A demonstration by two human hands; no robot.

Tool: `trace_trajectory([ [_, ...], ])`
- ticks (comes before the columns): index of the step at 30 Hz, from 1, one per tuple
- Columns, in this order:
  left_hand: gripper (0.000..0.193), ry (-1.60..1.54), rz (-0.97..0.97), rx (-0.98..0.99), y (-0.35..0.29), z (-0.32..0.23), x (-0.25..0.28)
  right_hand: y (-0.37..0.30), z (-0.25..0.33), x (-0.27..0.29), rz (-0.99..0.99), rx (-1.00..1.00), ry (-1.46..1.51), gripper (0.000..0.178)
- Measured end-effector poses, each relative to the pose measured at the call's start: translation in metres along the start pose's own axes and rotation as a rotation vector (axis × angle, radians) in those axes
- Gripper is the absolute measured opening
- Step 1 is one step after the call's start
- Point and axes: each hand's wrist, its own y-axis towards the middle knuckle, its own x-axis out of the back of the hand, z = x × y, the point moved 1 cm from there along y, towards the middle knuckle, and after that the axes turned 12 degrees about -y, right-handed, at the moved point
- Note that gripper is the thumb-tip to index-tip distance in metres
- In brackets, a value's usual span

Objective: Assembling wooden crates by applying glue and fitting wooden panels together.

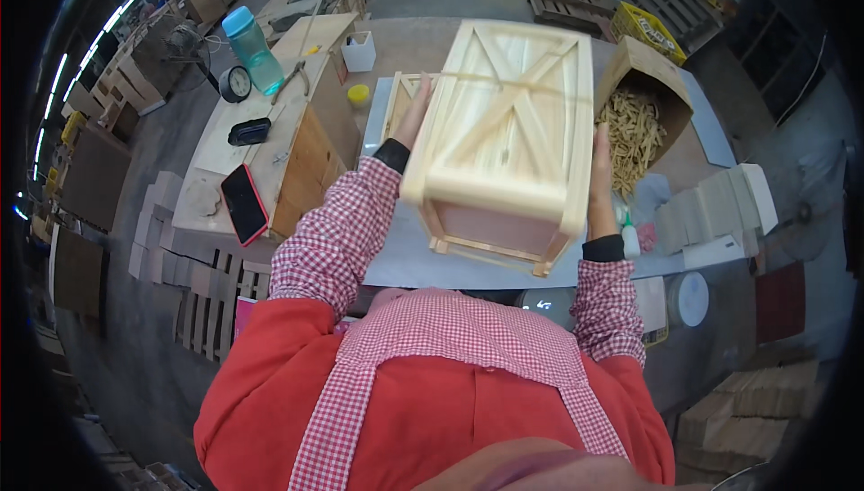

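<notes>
A pale wooden crate (pixel 515 122) with crossed slats on its face is held between both my hands above the workbench, tilted a little and slightly blurred. My left hand (pixel 413 120) presses against its left side, fingers reaching up along the edge. My right hand (pixel 601 189) grips the opposite side, its fingers partly hidden by the crate. Behind my left hand lies a second wooden frame piece (pixel 399 106), partly covered. To the right of my right hand, a cardboard box (pixel 678 95) on its side spills small wooden pieces (pixel 634 135).
A white glue bottle (pixel 631 239) and stacked pale boards (pixel 711 216) are on the right of the bench. At left, a wooden cabinet (pixel 315 153) carries a blue bottle (pixel 255 52), pliers (pixel 292 77) and a red-edged phone (pixel 244 204). A white holder (pixel 359 53) and yellow tub (pixel 358 95) stand farther back.
</notes>
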Motion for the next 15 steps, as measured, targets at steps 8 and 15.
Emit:
trace_trajectory([
  [8,0.067,-0.117,0.000,-0.233,-0.044,0.022,0.027,-0.099,0.013,-0.029,-0.158,0.146,-0.048,0.058],
  [15,0.056,-0.037,-0.091,-0.266,-0.070,0.036,0.022,-0.101,-0.007,-0.016,-0.119,0.057,0.039,0.058],
])
